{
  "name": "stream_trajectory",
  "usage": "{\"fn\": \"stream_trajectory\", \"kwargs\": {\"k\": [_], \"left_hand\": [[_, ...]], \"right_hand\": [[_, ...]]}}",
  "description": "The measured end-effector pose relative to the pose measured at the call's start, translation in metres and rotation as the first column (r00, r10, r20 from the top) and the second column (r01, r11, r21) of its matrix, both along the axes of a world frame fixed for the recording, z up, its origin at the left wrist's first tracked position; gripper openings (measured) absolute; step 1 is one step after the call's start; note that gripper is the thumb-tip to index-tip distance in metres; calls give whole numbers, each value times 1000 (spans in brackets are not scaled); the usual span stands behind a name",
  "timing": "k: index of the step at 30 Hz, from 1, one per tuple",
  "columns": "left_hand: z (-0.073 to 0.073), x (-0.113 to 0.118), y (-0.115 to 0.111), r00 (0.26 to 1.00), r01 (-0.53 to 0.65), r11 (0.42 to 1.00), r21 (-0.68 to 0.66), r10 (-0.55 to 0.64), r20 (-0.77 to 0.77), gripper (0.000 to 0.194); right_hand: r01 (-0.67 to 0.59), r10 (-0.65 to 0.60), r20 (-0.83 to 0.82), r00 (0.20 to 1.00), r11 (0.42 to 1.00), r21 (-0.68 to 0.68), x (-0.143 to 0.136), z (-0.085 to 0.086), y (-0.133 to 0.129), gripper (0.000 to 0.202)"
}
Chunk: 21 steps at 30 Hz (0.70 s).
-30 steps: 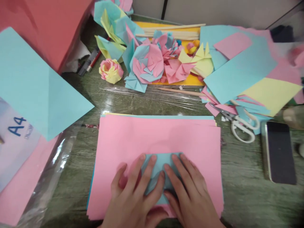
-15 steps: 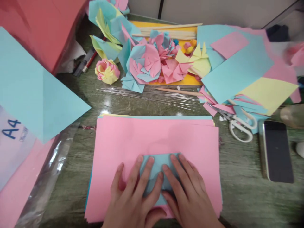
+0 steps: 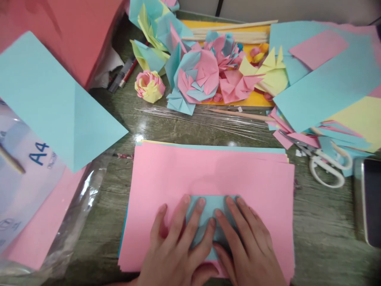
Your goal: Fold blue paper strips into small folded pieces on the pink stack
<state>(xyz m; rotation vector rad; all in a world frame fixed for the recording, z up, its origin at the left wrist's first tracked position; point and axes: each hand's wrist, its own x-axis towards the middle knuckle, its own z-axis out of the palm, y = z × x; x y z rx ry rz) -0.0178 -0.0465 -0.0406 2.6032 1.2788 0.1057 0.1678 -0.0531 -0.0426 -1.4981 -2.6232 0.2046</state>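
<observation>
A small piece of light blue paper [image 3: 205, 208] lies flat on a stack of pink paper [image 3: 166, 171], whose edges also show blue and yellow sheets. My left hand [image 3: 181, 242] rests on the blue piece's left part with its fingers spread. On the right part lies my right hand [image 3: 247, 238], its fingers stretched out flat and the thumb pointing inward. Both hands press the paper from above and grip nothing. Much of the blue piece is hidden under the fingers, so its folds are hard to see.
Folded paper flowers [image 3: 198, 75], thin wires [image 3: 208, 121] and wooden sticks [image 3: 232, 35] lie beyond the stack. White-handled scissors [image 3: 327, 169], paper scraps and a phone [image 3: 372, 202] are on the right. A large blue sheet [image 3: 56, 95] overlaps an A4 paper packet [image 3: 38, 174] at the left.
The view has shifted left, so everything appears farther right and the phone is partly cut off. Both hands keep the same pose on the blue paper.
</observation>
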Motion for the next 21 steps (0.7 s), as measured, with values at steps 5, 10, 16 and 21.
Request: {"fn": "stream_trajectory", "kwargs": {"k": [5, 10, 16, 21], "left_hand": [[2, 0, 2, 999, 38, 999, 14, -37, -12, 56], [2, 1, 0, 1000, 17, 1000, 9, -17, -5, 56], [1, 0, -2, 1000, -4, 1000, -5, 4, 0, 56], [1, 1, -2, 1000, -3, 1000, -8, 3, -4, 55]], "right_hand": [[-2, 2, -6, 1000, 1000, 12, 0, -1, 1, 48], [15, -15, -18, 1000, 1000, 25, -2, 0, 1, 46], [20, -19, -20, 1000, 999, 26, -2, 0, 0, 43], [24, -23, -29, 999, 999, 26, -3, 1, 1, 42]]}}
